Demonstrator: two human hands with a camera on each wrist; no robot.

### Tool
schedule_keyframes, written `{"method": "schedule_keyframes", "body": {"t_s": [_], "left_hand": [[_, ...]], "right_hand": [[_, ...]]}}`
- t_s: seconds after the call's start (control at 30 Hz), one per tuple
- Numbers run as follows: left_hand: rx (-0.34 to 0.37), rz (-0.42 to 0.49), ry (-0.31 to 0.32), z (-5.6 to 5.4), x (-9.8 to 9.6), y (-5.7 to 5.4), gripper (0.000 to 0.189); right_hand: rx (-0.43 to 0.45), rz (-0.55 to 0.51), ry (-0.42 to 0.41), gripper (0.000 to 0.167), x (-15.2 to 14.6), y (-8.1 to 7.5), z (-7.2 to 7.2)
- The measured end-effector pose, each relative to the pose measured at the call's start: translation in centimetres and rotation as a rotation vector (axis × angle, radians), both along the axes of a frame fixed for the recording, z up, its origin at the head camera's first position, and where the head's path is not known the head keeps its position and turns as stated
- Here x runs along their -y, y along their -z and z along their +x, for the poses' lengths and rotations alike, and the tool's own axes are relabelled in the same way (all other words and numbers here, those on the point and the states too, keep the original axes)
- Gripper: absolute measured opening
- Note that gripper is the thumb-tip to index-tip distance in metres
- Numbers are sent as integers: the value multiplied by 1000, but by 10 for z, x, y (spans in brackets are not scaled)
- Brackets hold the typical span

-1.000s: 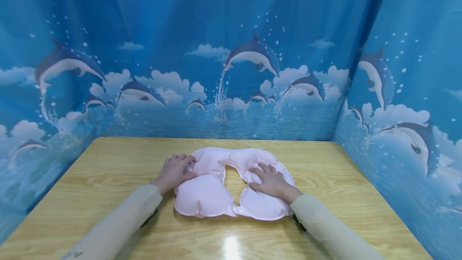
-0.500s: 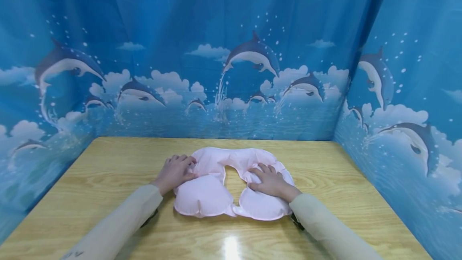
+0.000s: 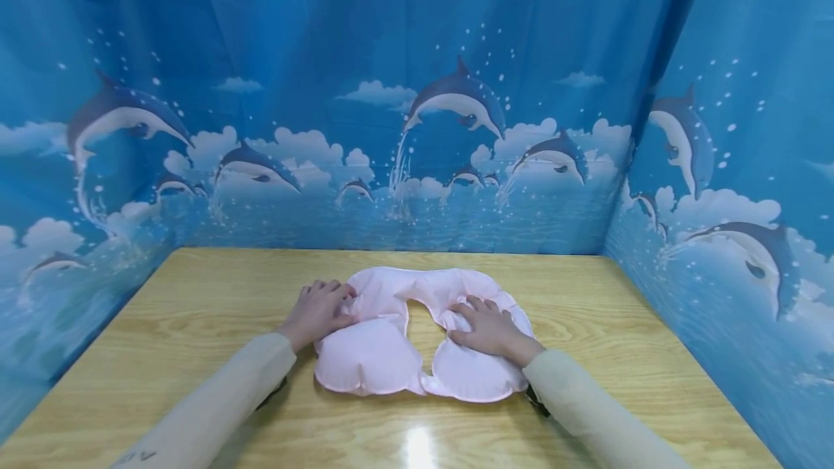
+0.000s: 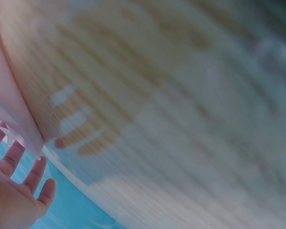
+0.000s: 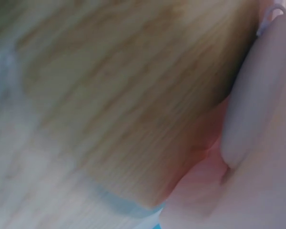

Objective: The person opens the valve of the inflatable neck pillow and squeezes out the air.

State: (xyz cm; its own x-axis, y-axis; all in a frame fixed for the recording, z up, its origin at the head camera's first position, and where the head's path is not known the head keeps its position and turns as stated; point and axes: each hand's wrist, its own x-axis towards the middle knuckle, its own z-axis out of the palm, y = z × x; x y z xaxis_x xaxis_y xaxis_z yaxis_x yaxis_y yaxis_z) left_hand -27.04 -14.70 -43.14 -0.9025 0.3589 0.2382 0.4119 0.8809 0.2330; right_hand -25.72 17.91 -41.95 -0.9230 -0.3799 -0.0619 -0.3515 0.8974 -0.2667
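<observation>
A pale pink, U-shaped inflatable neck pillow [image 3: 371, 357] lies puffed up on the wooden table, its two ends meeting at the near side. My left hand [image 3: 319, 310] rests against its upper left side, fingertips over the edge. On the right lobe my right hand [image 3: 489, 328] lies palm down with loosely spread fingers. In the left wrist view the fingers of the left hand [image 4: 14, 200] are spread at the rim of the pillow [image 4: 9, 105]. The pillow [image 5: 267, 167] takes up the right side of the right wrist view, where a small loop shows at the top.
The glossy wood-grain table [image 3: 215, 302] extends around the pillow on every side. A blue curtain [image 3: 313, 35] printed with dolphins and clouds stands behind it and along both sides. Light-coloured sleeves [image 3: 215, 396] cover both forearms.
</observation>
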Motion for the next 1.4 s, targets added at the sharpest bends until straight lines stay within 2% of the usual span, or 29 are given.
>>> {"method": "schedule_keyframes", "body": {"t_s": [0.3,0.57,0.93,1.4], "left_hand": [[-12,7,-5,-1,-1,3,36],[-11,15,1,-1,0,3,36],[-11,25,2,-2,0,4,36],[0,18,-11,-2,1,5,36]], "right_hand": [[-98,-1,-14,54,-5,-1,7],[-196,-17,-58,66,-6,-2,21],[-179,-38,-103,85,-9,4,39],[-181,-19,-130,71,-6,10,40]]}}
